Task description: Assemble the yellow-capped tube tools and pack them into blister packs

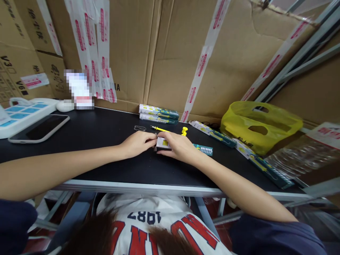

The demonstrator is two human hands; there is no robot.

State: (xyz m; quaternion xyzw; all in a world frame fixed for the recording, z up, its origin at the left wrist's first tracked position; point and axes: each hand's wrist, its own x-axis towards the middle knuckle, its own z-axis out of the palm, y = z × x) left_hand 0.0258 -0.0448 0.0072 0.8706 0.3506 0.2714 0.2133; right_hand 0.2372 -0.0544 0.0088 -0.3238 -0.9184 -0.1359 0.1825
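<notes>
A slim white and green carton point(204, 149) lies crosswise over the black table, low in front of me. My right hand point(182, 147) is wrapped round it from above, hiding its middle. At the carton's left end my left hand point(138, 144) is closed, thumb and fingertips pinching the end flap. Just behind the hands lies a thin yellow tool point(160, 129) with a metal tip, partly covered by my right hand. A small yellow plastic piece point(184, 131) stands to its right. Left of the tool is a bent wire piece point(139, 128).
Similar cartons point(159, 114) are stacked at the back, and more cartons point(265, 168) lie end to end on the right. A yellow plastic bag point(260, 124) stands behind those. A phone point(39, 128) and a power strip point(26, 115) lie at left. Cardboard point(127, 53) walls the rear.
</notes>
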